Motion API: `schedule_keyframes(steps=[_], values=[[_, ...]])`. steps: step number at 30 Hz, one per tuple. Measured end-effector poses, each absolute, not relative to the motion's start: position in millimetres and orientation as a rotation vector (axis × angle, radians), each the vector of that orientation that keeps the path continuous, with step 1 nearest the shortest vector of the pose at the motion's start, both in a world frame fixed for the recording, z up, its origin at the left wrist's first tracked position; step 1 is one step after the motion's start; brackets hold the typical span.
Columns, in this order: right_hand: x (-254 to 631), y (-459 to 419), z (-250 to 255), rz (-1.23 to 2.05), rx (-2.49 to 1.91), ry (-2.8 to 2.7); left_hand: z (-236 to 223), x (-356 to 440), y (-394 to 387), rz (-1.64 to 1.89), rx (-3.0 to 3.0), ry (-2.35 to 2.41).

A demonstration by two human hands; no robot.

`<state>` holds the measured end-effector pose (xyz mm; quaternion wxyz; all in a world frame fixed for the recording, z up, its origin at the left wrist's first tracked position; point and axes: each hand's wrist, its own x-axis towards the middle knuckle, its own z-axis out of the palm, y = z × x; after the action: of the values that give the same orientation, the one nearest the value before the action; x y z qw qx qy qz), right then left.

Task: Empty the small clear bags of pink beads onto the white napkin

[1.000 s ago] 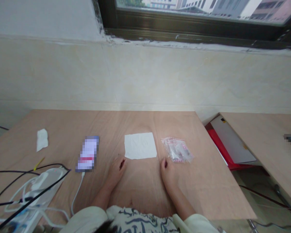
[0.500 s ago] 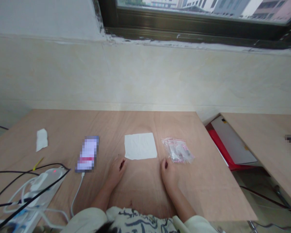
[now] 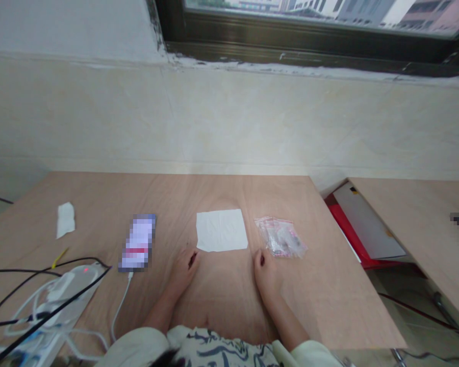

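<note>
My left hand [image 3: 185, 265] rests on the wooden tabletop, its fingers curled into a loose fist with a dark gap by the thumb and nothing seen in it. Just beyond it lies a flat white tissue [image 3: 222, 230], near its lower left corner. My right hand [image 3: 266, 267] is also curled in a fist on the wood, below the tissue's right side, and nothing shows in its grip. Close beyond its knuckles is a small pile of clear zip bags [image 3: 282, 237] with pinkish edges; their contents are too small to make out.
A phone [image 3: 138, 242] with a blurred screen lies left, with a white cable plugged in. Further left are a folded white tissue [image 3: 66, 220] and a power strip [image 3: 74, 285] tangled with black and white cables. A second table [image 3: 424, 209] stands right, across a gap holding a red folder [image 3: 350, 239].
Both hands stay in place, and the things on the table have not moved. Only the camera's view has shifted very slightly.
</note>
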<state>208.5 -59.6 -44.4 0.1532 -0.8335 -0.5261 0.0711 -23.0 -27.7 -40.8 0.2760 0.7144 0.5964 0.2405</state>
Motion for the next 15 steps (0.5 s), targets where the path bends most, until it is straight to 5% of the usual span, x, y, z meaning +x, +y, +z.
schedule_keyframes(steps=[15], values=[[209.7,-60.2,-47.5,0.179,-2.344,-1.519,-41.1,-23.5,-27.4,0.656,1.940,1.607]])
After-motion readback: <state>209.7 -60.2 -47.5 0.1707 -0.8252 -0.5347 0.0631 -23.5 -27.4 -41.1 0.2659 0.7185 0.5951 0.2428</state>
